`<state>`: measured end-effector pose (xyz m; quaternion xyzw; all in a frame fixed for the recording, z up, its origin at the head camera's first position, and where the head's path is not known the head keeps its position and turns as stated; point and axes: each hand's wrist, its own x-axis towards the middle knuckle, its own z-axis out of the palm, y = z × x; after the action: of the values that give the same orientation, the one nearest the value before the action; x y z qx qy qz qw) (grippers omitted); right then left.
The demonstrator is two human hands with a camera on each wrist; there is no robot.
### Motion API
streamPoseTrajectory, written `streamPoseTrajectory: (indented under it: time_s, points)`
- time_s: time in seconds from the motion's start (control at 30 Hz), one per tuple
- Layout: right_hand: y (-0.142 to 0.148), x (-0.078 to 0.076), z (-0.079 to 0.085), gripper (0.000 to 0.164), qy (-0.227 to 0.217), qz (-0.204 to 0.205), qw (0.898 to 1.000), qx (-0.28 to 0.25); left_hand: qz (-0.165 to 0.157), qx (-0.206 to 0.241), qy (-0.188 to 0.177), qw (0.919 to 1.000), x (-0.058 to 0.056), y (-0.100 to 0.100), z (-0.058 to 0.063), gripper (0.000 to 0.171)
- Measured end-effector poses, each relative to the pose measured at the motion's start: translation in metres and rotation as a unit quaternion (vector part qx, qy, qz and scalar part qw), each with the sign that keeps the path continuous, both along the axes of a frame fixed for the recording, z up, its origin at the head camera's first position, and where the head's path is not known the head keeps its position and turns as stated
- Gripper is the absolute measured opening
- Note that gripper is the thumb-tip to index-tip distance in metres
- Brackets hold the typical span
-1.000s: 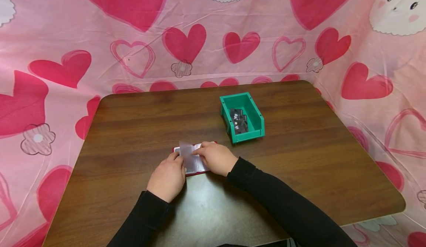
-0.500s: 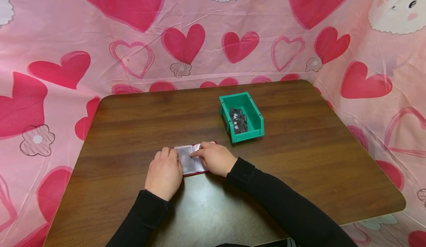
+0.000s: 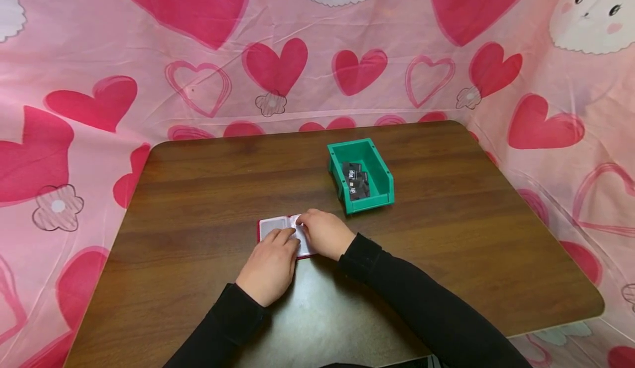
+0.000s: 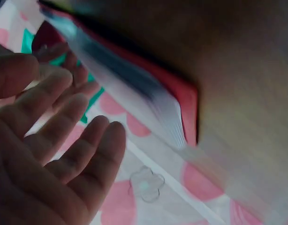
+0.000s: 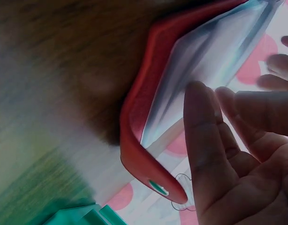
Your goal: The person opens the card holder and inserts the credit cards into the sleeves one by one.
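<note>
A small red card holder lies spread on the table with its clear plastic sleeves showing. My left hand is over the holder's near middle, its fingers loosely bent across the sleeves; in the left wrist view its fingertips stand just off the pages. At the holder's right side is my right hand, covering that edge. The right wrist view shows its straight index finger against the sleeves, thumb close by, with nothing seen between them. A red strap with a metal snap curves off the cover.
Behind and right of the holder stands a green plastic bin. Dark cards with white "Vip" lettering lie inside it, toward its left. The brown wooden table meets a pink heart-patterned curtain at the back.
My left hand flattened a lifted sleeve page onto the left side, then moved right to the middle of the holder. My right index finger drew back slightly toward the right page.
</note>
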<state>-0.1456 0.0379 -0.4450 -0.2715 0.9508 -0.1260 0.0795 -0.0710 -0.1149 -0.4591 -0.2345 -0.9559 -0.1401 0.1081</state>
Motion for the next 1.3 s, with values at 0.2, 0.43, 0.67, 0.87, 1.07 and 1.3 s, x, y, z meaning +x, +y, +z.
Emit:
streamPoseTrajectory:
  time_s: [0.2,0.43,0.67,0.87,1.07,1.3]
  points:
    - [-0.001,0.0,0.0,0.026,-0.007,0.001,1.0,0.006,-0.005,-0.032,-0.041,0.9986,0.0,0.004,-0.007,0.025]
    - [0.006,-0.002,0.011,0.025,0.001,-0.013,1.0,-0.027,0.001,-0.036,-0.059,0.9976,0.0,0.005,-0.01,0.027]
    - [0.036,-0.022,0.039,0.023,0.063,-0.082,0.986,-0.13,0.009,-0.033,-0.057,0.9978,0.0,0.006,-0.01,0.028]
    - [0.068,-0.048,0.049,0.025,0.092,-0.152,0.97,-0.167,0.019,-0.032,-0.09,0.9952,0.001,0.006,-0.007,0.032]
    - [0.085,-0.068,0.036,0.03,0.048,-0.197,0.975,-0.094,0.018,-0.03,-0.09,0.9953,0.001,0.006,-0.006,0.031]
    - [0.088,-0.089,0.013,0.035,0.034,-0.217,0.976,0.008,0.02,-0.026,-0.091,0.9953,0.001,0.006,-0.008,0.032]
